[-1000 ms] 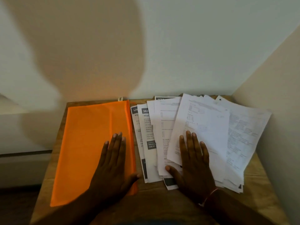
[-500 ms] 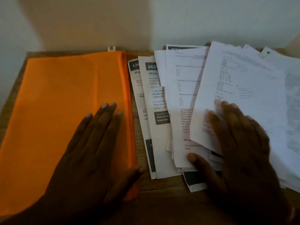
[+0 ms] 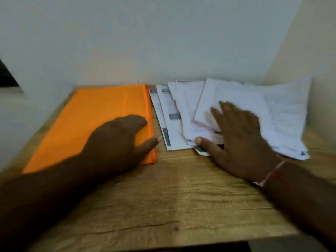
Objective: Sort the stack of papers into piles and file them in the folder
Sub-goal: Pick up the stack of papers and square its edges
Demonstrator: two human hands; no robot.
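An orange folder (image 3: 101,117) lies flat on the left half of a wooden table (image 3: 181,197). My left hand (image 3: 116,140) rests palm down on the folder's near right corner, thumb stretched out toward the papers. A fanned spread of white printed papers (image 3: 227,113) covers the table's right half, up against the wall. My right hand (image 3: 240,137) lies flat on those sheets with fingers spread, its thumb at their near edge. The frame is blurred, so the print cannot be read.
A pale wall (image 3: 163,42) runs along the table's far edge and a second wall (image 3: 320,51) closes the right side. Bare wood lies between me and the folder and papers. A thin band (image 3: 271,173) circles my right wrist.
The camera has pulled back and tilted up, so more near table shows. Both hands stay flat on folder and papers; the right hand has shifted slightly on the sheets.
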